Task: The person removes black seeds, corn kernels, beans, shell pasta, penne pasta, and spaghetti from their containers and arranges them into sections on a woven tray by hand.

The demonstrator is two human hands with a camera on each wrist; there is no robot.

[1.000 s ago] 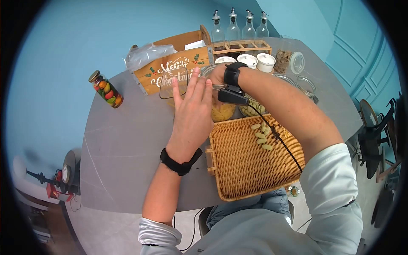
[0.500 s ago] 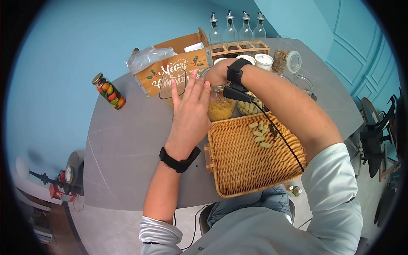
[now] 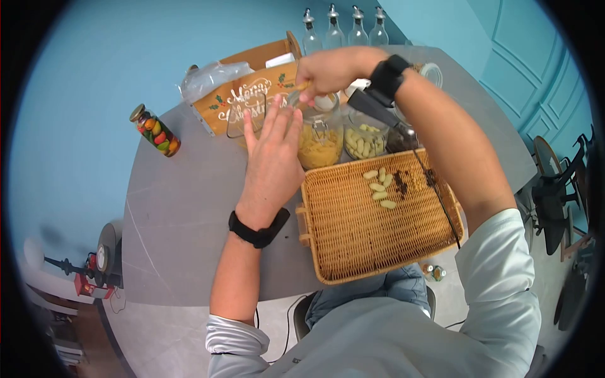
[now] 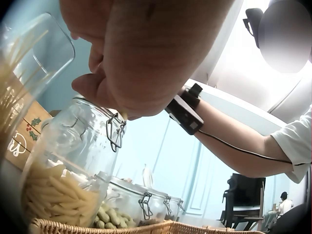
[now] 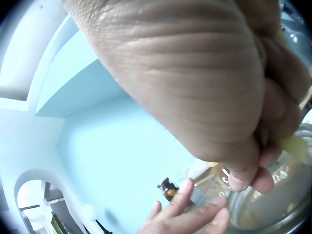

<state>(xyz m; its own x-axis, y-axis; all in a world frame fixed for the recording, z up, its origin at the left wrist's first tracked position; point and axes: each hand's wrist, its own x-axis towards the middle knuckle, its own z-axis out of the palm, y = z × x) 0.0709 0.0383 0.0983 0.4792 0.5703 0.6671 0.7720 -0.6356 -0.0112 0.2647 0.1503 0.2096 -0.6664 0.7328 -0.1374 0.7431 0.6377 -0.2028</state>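
"Any risk?"
"The right grip (image 3: 331, 69) is curled round pasta (image 5: 295, 147); a poorly pinched piece could slip."
"Where to?"
"Perhaps past the jar (image 4: 73, 136) below that grip, onto the table (image 3: 183, 214); the left grip (image 3: 272, 167), fingers straight, holds nothing."

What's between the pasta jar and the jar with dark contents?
The peanut jar stands between the pasta jar and the jar with dark contents; the head view shows it.

Four spouted bottles (image 3: 334, 34), a blue wall (image 3: 126, 57)
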